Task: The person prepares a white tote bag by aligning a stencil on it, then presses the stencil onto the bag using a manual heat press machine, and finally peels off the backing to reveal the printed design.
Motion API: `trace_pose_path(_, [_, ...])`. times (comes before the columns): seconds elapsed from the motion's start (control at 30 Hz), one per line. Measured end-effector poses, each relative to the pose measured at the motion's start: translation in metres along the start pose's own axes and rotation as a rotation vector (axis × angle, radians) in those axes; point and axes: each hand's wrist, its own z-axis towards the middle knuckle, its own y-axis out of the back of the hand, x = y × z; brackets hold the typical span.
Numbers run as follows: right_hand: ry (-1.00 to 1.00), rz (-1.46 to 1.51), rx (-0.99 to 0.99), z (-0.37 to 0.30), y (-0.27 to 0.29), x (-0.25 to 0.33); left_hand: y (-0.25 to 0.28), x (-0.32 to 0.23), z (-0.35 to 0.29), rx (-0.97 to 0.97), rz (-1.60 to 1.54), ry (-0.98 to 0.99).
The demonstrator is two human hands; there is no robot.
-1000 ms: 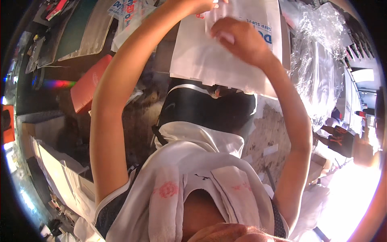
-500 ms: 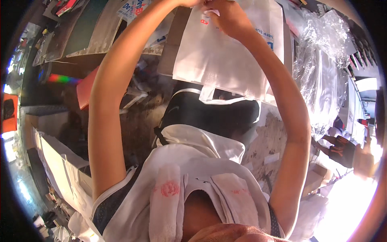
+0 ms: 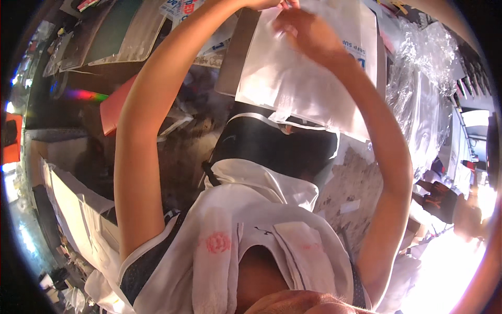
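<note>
Flat white bag [image 3: 300, 83] on brown board [image 3: 230, 68], in front of person. Left hand [image 3: 265, 4] at top edge, partly cut off. Right hand [image 3: 312, 39] over bag, blurry, fingers bent. Cannot tell if either pinches.

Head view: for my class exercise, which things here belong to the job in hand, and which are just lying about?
Apparently in the job:
White printed sheet, possibly a bag, with the right hand over it and the left hand at its top
Brown board, beneath the sheet

Probably just lying about:
Crumpled clear plastic wrap, on the right
Red box, on the left
</note>
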Motion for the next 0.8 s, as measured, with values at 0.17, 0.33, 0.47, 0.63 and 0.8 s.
trace_pose_path(0.17, [0.102, -0.1, -0.122, -0.023, -0.009, 0.0, -0.017, -0.02, 0.012, -0.024, 0.118, 0.047])
trace_pose_path(0.33, [0.076, 0.232, 0.224, -0.062, 0.041, 0.085, -0.019, -0.066, 0.003, -0.079, 0.413, 0.218])
trace_pose_path(0.47, [-0.208, 0.151, -0.19, -0.068, 0.086, 0.018, -0.038, -0.081, 0.005, -0.108, 0.574, 0.174])
trace_pose_path(0.63, [-0.28, -0.053, -0.174, -0.091, 0.064, -0.058, -0.055, -0.09, 0.015, -0.04, 0.835, 0.077])
trace_pose_path(0.8, [-0.035, 0.032, -0.062, -0.088, 0.04, 0.021, -0.058, -0.073, 0.003, -0.13, 0.855, 0.007])
